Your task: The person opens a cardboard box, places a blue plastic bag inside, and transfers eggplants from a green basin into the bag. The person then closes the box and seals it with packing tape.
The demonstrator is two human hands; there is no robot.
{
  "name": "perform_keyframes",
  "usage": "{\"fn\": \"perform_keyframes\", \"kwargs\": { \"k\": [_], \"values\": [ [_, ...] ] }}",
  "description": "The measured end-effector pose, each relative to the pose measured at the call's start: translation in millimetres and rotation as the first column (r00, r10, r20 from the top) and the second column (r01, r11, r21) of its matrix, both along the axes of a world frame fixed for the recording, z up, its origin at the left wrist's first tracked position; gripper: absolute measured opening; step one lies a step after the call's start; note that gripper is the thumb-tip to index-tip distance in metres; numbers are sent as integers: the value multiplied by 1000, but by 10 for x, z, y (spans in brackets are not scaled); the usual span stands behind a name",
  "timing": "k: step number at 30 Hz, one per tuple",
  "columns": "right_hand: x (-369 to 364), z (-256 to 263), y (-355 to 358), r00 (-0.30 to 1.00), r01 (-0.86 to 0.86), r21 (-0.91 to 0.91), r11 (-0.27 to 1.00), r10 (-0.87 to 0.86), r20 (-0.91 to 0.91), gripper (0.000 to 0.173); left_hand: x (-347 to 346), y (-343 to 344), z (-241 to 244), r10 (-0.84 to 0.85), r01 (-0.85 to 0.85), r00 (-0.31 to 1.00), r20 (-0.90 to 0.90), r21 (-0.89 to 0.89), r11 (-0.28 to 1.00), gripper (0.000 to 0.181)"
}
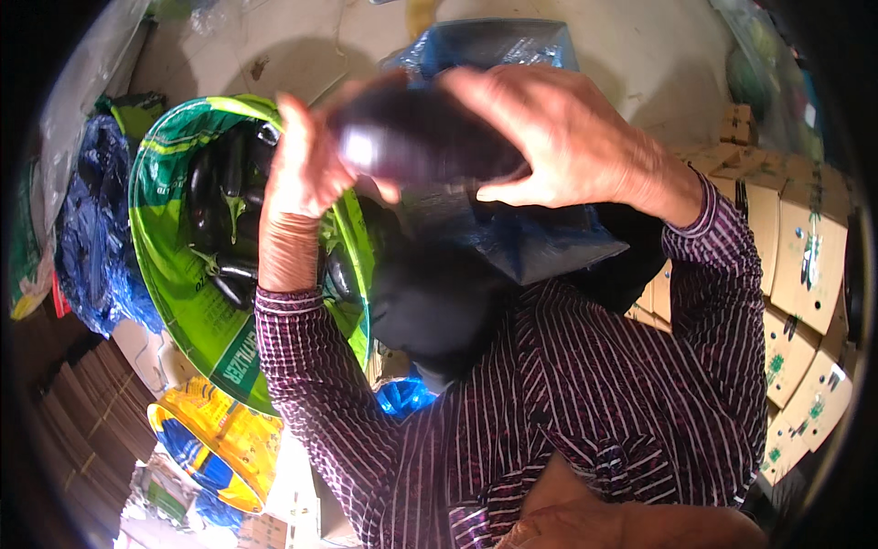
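Note:
A large dark, glossy eggplant [425,137], blurred by motion, is held up between both hands in front of me. My right hand [569,141] grips its right end, thumb below and fingers over the top. At the other end my left hand [305,161] supports it, partly hidden behind it. Beneath the eggplant is a box lined with blue plastic film [497,41]; its contents are mostly covered by the hands and eggplant. To the left stands a green fertilizer-bag basket [178,302] with several eggplants [202,185] in it.
Cardboard cartons [813,254] are stacked at my right. A yellow bag container [219,439] lies lower left, near flattened cardboard [89,412]. Crumpled blue plastic [103,226] sits beyond the green basket. Pale floor [302,34] shows at the top.

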State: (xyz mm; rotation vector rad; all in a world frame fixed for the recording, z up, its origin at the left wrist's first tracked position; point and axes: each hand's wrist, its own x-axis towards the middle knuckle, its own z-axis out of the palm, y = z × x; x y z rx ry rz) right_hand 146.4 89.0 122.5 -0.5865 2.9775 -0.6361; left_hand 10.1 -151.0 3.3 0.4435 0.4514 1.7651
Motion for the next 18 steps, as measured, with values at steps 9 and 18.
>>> {"fn": "perform_keyframes", "kwargs": {
  "k": [9, 18],
  "values": [
    [336, -950, 705, 216, 968, -207, 145, -49, 975, 51, 283, -51, -408, 331, -409, 908, -257, -378, 830, 66],
    [241, -1776, 595, 274, 936, -164, 311, -355, 894, 91, 463, -380, -412, 426, -513, 855, -295, -373, 773, 64]
  ]
}}
